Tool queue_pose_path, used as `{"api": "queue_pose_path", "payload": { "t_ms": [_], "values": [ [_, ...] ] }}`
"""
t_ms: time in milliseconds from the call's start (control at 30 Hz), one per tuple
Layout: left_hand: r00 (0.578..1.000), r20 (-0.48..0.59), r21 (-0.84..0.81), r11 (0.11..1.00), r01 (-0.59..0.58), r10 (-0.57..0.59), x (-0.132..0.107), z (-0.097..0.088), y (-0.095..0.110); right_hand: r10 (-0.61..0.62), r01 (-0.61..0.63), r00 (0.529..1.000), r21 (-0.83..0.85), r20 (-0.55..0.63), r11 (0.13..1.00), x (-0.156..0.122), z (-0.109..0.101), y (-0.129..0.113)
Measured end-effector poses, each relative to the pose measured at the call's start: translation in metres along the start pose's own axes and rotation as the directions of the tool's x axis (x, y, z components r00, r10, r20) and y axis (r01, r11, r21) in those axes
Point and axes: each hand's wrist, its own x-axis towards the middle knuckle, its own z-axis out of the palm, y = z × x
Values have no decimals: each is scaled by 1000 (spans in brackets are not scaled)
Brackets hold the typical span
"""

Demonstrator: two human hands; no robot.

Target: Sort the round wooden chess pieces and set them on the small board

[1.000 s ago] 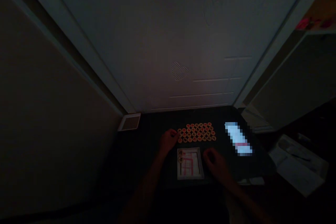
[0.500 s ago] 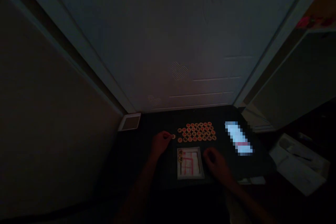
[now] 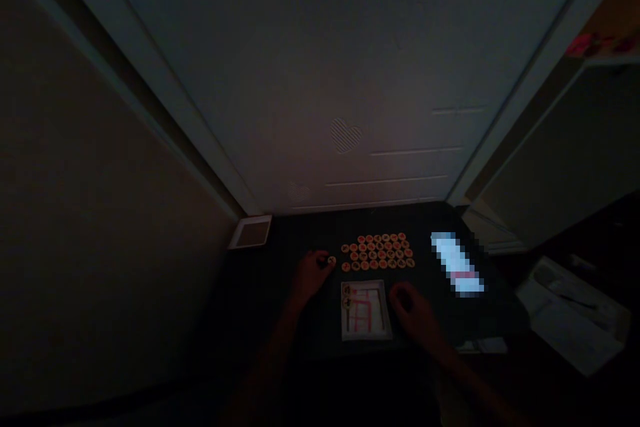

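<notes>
The scene is very dark. Several small round orange game pieces lie in rows on a dark table. Below them rests a small white tray with a red grid and two pieces at its left edge. My left hand is closed in a pinch on one round piece, held just left of the rows. My right hand rests on the table beside the tray's right edge, fingers curled, and I see nothing in it.
A blurred bright rectangle lies right of the pieces. A white box lid sits at the table's far left corner by a white door. White papers or a box lie at right.
My left hand drew one round piece out of the left end of the rows and now holds it a little to the left. My right hand stayed put.
</notes>
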Motion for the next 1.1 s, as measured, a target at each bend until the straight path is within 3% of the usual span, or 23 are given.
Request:
{"api": "queue_pose_path", "payload": {
  "t_ms": [267, 533, 833, 1100],
  "values": [
    [998, 8, 26, 998, -64, 64, -2, -1, 2, 8, -8, 1000, -3, 19, 1000, -2, 0, -3],
    [995, -8, -15, 995, -96, 96, -18, -14, 7, 21, -21, 1000, -13, 6, 1000, -3, -1, -8],
    [995, 13, -236, 967, -95, 101, -49, -24, 7, -25, 26, 999, -31, 29, 999, -5, 8, -7],
    [986, 112, -425, 903, -62, 120, -76, -23, 28, -49, 50, 999, -95, 5, 994, -7, 10, -7]
  ]
}}
